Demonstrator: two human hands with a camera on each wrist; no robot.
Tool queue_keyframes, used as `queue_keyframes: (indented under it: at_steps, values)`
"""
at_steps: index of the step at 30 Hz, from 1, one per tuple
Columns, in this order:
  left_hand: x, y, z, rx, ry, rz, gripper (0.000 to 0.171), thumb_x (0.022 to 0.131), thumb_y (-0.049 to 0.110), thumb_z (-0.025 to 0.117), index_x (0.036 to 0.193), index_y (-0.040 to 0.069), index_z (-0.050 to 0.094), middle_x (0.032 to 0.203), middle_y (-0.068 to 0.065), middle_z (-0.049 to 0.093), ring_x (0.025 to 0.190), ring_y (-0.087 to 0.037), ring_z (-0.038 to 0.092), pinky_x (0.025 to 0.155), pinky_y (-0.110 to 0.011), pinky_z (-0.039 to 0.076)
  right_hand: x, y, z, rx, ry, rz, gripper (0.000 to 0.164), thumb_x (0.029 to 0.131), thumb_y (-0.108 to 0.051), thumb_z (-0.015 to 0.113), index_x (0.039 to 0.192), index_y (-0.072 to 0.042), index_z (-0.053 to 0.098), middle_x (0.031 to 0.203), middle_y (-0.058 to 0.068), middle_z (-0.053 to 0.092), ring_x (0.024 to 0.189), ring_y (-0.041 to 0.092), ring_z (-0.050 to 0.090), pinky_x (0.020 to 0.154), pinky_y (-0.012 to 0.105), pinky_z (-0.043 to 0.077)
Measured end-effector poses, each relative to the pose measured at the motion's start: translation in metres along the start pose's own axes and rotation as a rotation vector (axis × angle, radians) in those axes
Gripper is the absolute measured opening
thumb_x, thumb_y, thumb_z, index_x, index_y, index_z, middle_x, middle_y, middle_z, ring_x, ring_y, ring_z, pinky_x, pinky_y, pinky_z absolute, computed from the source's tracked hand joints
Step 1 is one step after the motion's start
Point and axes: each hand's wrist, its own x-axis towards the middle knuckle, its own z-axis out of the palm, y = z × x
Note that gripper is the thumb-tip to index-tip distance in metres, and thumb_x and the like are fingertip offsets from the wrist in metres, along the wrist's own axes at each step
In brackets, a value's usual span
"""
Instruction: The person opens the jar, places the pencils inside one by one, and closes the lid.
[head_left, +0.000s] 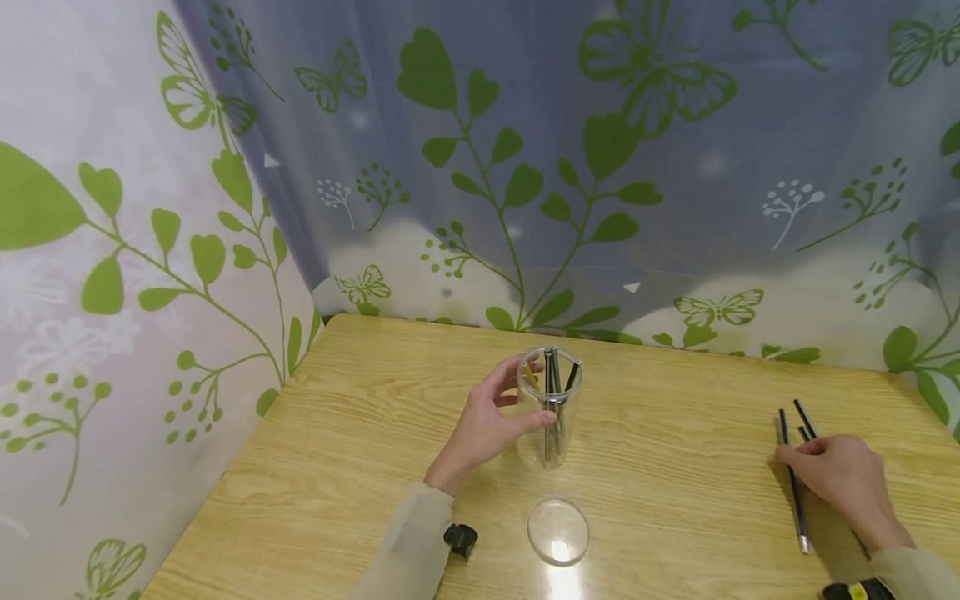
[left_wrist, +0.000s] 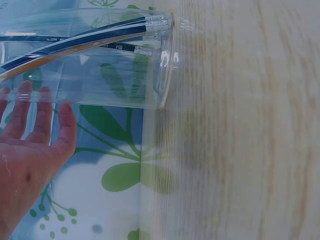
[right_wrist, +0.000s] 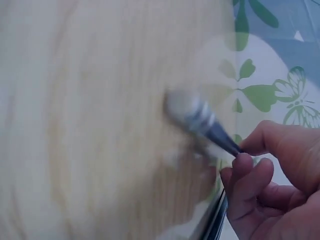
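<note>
A tall clear glass jar [head_left: 567, 421] stands on the table with several pencils [head_left: 552, 375] leaning inside it. My left hand [head_left: 487, 421] holds the jar from the left, thumb at the front and fingers around the back. In the left wrist view the fingertips touch the glass, and the pencils' metal eraser ends [left_wrist: 157, 22] show near the jar's bottom. Over at the right, my right hand [head_left: 843, 479] pinches a black pencil [head_left: 797, 508] between thumb and fingers, its eraser end toward me. More dark pencils [head_left: 804, 421] lie beneath that hand, partly hidden by it.
A round clear lid [head_left: 551, 523] lies flat in front of the jar. The wood-grain table [head_left: 675, 450] meets a patterned curtain [head_left: 540, 167] at the back and another patterned cloth [head_left: 127, 333] on the left.
</note>
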Motion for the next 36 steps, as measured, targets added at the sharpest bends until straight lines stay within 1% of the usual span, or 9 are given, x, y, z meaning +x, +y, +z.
queue_keyframes:
  at_steps: [4,10,14,20,23,26,28,32,36]
  values:
    - [0.001,0.0,0.0,0.002,0.002,0.004,0.075,0.083,0.023,0.084,0.149,0.033,0.049,0.142,0.006,0.061,0.128,-0.018,0.057,0.106,-0.046,0.049,-0.003,-0.003,0.0,0.041,0.026,0.041,0.044,0.095,-0.039,0.065,0.091,0.004,0.075,0.064,-0.002,0.064,0.063,0.016,0.054,0.055,0.029,0.039]
    - [0.0,0.0,0.0,-0.004,0.001,0.005,0.074,0.084,0.024,0.084,0.147,0.039,0.049,0.142,0.009,0.061,0.128,-0.018,0.057,0.106,-0.046,0.048,-0.009,-0.007,-0.003,0.102,0.01,0.115,0.049,0.097,-0.047,0.063,0.098,0.001,0.074,0.072,-0.004,0.069,0.07,0.014,0.056,0.058,0.028,0.042]
    - [0.0,-0.001,0.0,-0.004,0.003,0.007,0.074,0.084,0.024,0.084,0.147,0.04,0.049,0.142,0.009,0.061,0.129,-0.018,0.056,0.106,-0.047,0.048,-0.012,-0.009,-0.006,0.204,-0.022,0.119,0.055,0.097,-0.048,0.063,0.111,0.004,0.071,0.075,-0.009,0.072,0.067,0.009,0.062,0.057,0.027,0.052]
    - [0.0,-0.003,0.0,-0.009,0.001,0.007,0.074,0.084,0.025,0.084,0.148,0.038,0.049,0.143,0.007,0.061,0.129,-0.018,0.057,0.106,-0.047,0.048,-0.015,-0.014,-0.005,0.4,-0.032,0.099,0.061,0.098,-0.038,0.066,0.136,0.009,0.056,0.077,-0.02,0.07,0.066,0.004,0.069,0.061,0.031,0.061]
    - [0.0,-0.002,0.0,-0.007,0.0,0.004,0.074,0.084,0.025,0.084,0.148,0.038,0.049,0.142,0.008,0.061,0.128,-0.018,0.057,0.106,-0.046,0.048,-0.018,-0.017,-0.005,0.495,-0.032,0.09,0.049,0.098,-0.036,0.067,0.134,-0.004,0.06,0.075,-0.025,0.068,0.068,0.005,0.071,0.062,0.033,0.062]
    - [0.0,-0.001,0.0,-0.004,0.002,0.004,0.075,0.084,0.024,0.085,0.148,0.038,0.049,0.142,0.009,0.061,0.128,-0.017,0.056,0.106,-0.046,0.048,-0.021,-0.02,-0.005,0.588,-0.024,0.056,0.024,0.097,-0.036,0.07,0.119,-0.027,0.064,0.076,-0.026,0.069,0.069,0.007,0.073,0.061,0.034,0.062]
    - [-0.001,0.0,0.0,-0.005,0.002,0.005,0.075,0.084,0.024,0.084,0.148,0.038,0.049,0.142,0.008,0.061,0.128,-0.017,0.056,0.106,-0.046,0.048,-0.024,-0.024,-0.005,0.637,-0.009,0.018,0.017,0.096,-0.034,0.071,0.11,-0.038,0.062,0.077,-0.025,0.071,0.07,0.007,0.073,0.06,0.033,0.061]
    - [-0.001,0.0,0.0,-0.007,0.0,0.004,0.074,0.084,0.024,0.084,0.148,0.039,0.049,0.143,0.007,0.061,0.128,-0.017,0.056,0.106,-0.046,0.048,-0.029,-0.034,-0.008,0.724,0.026,-0.048,0.022,0.096,-0.025,0.073,0.109,-0.039,0.061,0.079,-0.023,0.074,0.069,0.007,0.073,0.059,0.032,0.062]
    - [-0.001,0.0,0.0,-0.004,0.0,0.002,0.074,0.084,0.025,0.084,0.147,0.04,0.049,0.143,0.007,0.061,0.128,-0.017,0.056,0.106,-0.046,0.048,-0.035,-0.047,-0.013,0.732,0.077,-0.099,0.026,0.096,-0.018,0.072,0.112,-0.035,0.06,0.08,-0.025,0.073,0.068,0.004,0.073,0.059,0.029,0.061]
